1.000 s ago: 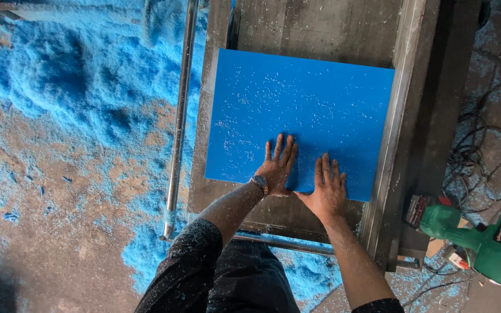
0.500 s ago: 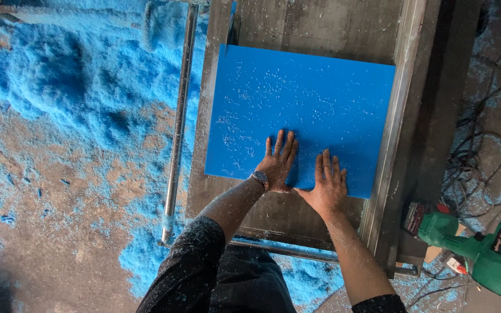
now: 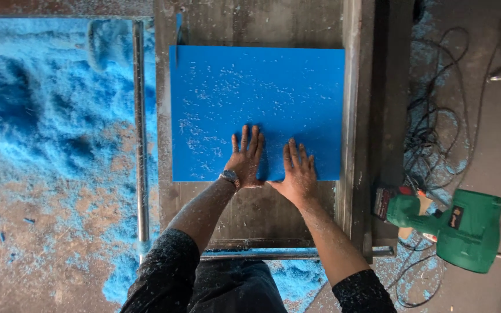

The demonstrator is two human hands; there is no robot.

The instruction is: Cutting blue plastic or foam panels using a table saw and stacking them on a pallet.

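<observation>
A flat blue board (image 3: 256,98), dusted with pale shavings, lies on a grey metal table (image 3: 250,211). Both my hands rest palm-down on its near edge with fingers spread. My left hand (image 3: 244,156), with a watch on the wrist, presses the board left of centre. Just to the right of it my right hand (image 3: 297,171) lies flat, thumbs almost meeting. Neither hand grips anything.
A metal rail (image 3: 352,116) runs along the board's right side. A steel pipe (image 3: 140,133) stands left of the table. Blue shavings (image 3: 36,110) cover the floor at left. A green power tool (image 3: 453,226) and tangled cables (image 3: 436,127) lie at right.
The board has slid away from me along the table, both hands pushing it flat; the view has straightened so the board now sits square.
</observation>
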